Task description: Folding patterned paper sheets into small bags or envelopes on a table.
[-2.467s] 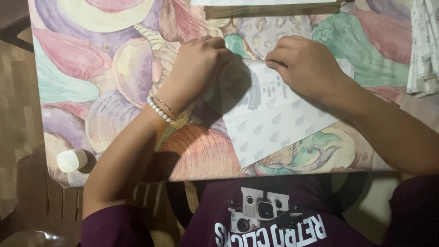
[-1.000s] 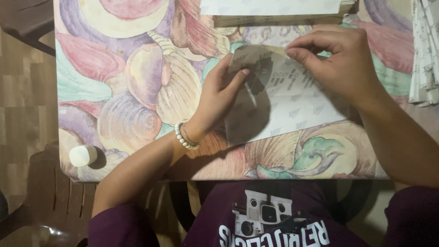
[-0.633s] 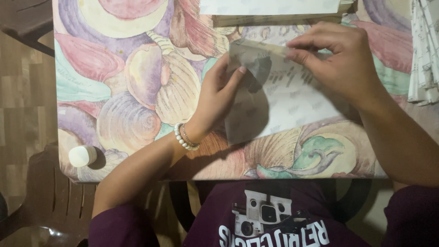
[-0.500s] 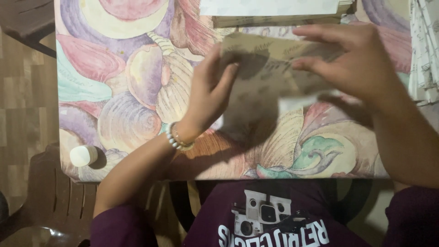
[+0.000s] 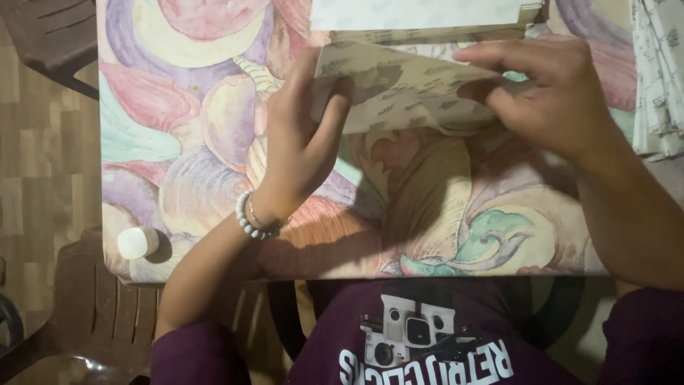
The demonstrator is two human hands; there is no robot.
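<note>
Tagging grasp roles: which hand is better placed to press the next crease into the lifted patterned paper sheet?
Probably right. The right hand pinches the patterned paper sheet along its top fold; the left hand only grips its left end.

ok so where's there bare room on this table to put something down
Free: the painted tablecloth between the left hand and the small white cylinder, and the near stretch under the lifted printed paper sheet. Crowded: the far edge and right hand side, by stacked papers.

Table covering [image 5: 178, 142] printed with pastel shell and swirl shapes; small white cylindrical cap [image 5: 137, 242] near its lower-left corner; brown plastic chair [image 5: 78, 314] below left; stack of patterned white papers [image 5: 659, 78] at right edge; pale sheet [image 5: 420, 13] along top edge
</note>
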